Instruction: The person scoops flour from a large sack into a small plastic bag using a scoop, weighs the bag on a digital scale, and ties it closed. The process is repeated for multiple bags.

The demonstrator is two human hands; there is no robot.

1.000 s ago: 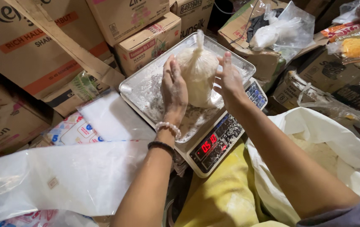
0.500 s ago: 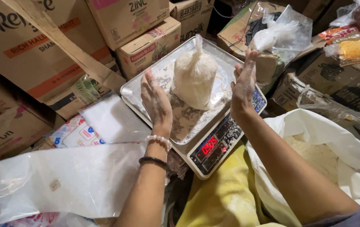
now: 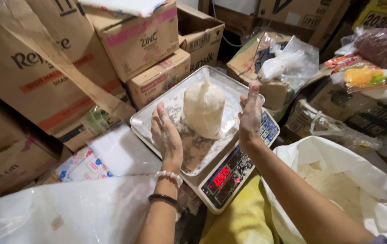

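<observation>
Head view: the filled bag (image 3: 204, 113) already sits on the scale tray (image 3: 150, 118), unheld. Left hand (image 3: 166, 138) and right hand (image 3: 250, 116) hover beside it, each grip open and empty; the sack (image 3: 338, 190) looks far from emptied.

Brown cardboard boxes (image 3: 58, 68) were piled at the upper left. A big white sack (image 3: 360, 190) sat open at the lower right. Snack packets (image 3: 360, 74) lay at the upper right.

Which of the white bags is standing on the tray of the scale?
The small filled clear bag of white powder, upright on the metal tray between both hands. The large white sack lies open at right, off the scale.
</observation>
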